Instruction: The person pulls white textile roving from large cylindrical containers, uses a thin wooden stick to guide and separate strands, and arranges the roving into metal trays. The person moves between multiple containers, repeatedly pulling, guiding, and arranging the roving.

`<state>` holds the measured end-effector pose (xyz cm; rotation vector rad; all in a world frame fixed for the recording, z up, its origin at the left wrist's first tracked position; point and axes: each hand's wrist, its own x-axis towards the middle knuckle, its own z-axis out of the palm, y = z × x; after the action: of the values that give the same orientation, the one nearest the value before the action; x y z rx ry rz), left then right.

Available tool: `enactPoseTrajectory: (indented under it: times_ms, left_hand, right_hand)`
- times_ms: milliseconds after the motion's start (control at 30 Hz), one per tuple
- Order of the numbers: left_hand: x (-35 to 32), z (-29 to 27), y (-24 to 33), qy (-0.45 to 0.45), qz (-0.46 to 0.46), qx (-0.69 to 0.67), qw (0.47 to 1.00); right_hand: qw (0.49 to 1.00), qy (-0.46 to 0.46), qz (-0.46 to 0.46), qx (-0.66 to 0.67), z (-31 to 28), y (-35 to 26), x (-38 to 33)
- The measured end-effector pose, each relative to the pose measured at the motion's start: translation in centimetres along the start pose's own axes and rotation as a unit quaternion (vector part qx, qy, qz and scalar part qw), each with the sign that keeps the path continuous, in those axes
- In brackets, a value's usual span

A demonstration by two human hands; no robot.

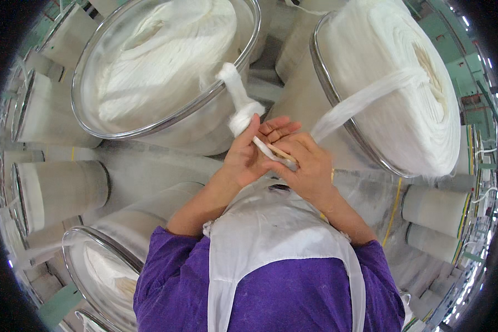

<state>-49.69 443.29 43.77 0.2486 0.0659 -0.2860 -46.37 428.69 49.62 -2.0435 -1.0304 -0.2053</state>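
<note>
My left hand (244, 152) is turned palm up, its thumb and fingers around a soft white fibre sliver (239, 97). That sliver hangs over the metal rim of the large can (174, 123) at upper left and bunches at my thumb. Fingers bent, my right hand (307, 166) meets the left palm and grips a thin tan stick (282, 153). A narrow white strand lies along the stick between the hands. Another wide sliver (365, 102) runs from the full can (348, 119) at upper right down behind my right hand. Its lower end is hidden.
Coiled white sliver (166, 61) fills the upper-left can. Another can (102, 257) stands at lower left, close to my left elbow. More pale cans (61, 191) line the left side, and others (437, 210) the right. A yellow line (393, 213) marks the floor at right.
</note>
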Motion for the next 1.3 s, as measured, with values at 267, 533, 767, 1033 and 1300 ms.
enactPoseTrajectory:
  times_ms: [267,533,767,1033,1300]
  left_hand:
    - [-0.2,0.1,0.0,-0.064,0.019,-0.051,0.996]
    - [-1.8,-0.9,0.0,0.019,0.076,0.388,0.918]
    - [-3.6,-7.0,3.3,0.085,0.211,0.778,0.585]
    - [-2.0,-6.9,0.2,0.023,0.115,0.448,0.886]
    - [-3.1,-9.5,6.2,0.022,0.220,0.006,0.975]
  right_hand:
    - [0.998,-0.005,0.068,0.000,1.4,0.6,-1.3]
    - [0.985,0.074,0.108,0.112,2.1,0.7,-1.3]
    - [0.957,-0.091,0.270,0.049,2.8,1.8,-2.0]
    - [0.967,0.118,0.224,0.042,1.7,-0.2,-4.8]
    - [0.913,0.291,0.259,-0.120,-7.8,-2.5,-18.8]
